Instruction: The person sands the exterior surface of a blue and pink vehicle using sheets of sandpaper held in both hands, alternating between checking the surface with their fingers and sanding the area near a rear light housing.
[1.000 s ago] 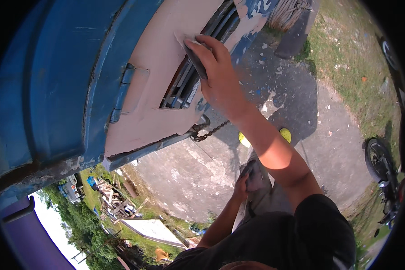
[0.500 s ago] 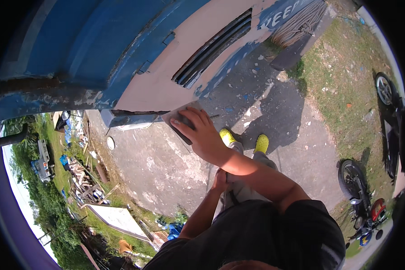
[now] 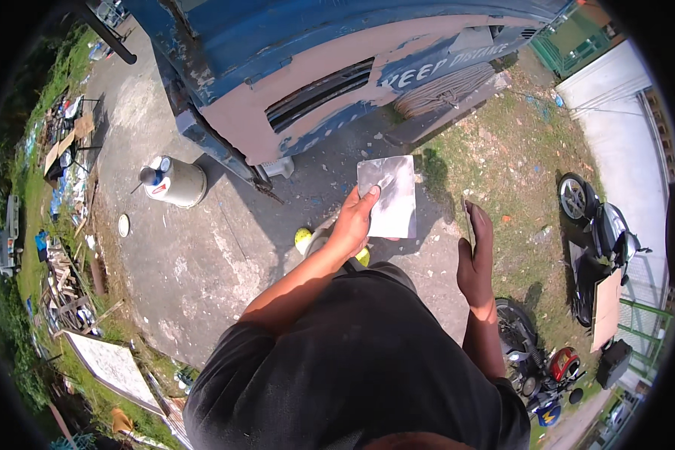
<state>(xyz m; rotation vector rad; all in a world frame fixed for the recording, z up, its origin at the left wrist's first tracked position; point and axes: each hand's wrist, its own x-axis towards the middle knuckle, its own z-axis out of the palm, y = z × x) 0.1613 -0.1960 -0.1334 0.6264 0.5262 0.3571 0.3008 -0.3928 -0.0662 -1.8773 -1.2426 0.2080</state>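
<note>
My left hand (image 3: 350, 226) pinches the left edge of a pale rectangular sheet of sandpaper (image 3: 397, 206), with the thumb on top. Dark grey smudges cover its upper part. My right hand (image 3: 477, 259) is raised to the right of the sheet, apart from it, fingers stretched out and thumb spread away. Beyond both hands stands a blue vehicle body with a pinkish filler-coated panel (image 3: 236, 124). A dark slotted opening (image 3: 319, 94) is cut into that panel.
A white bucket (image 3: 184, 184) with cans on top stands on the concrete at left. Coiled rope (image 3: 442, 94) hangs by the vehicle's bumper. Motorcycles (image 3: 604, 240) are parked at right. Scrap wood (image 3: 64, 289) and a white board (image 3: 112, 367) lie at far left.
My right hand has left the panel, where it pressed the sheet, and moved right. The sheet is now in my left hand, which has come up from beside my body. The view has turned.
</note>
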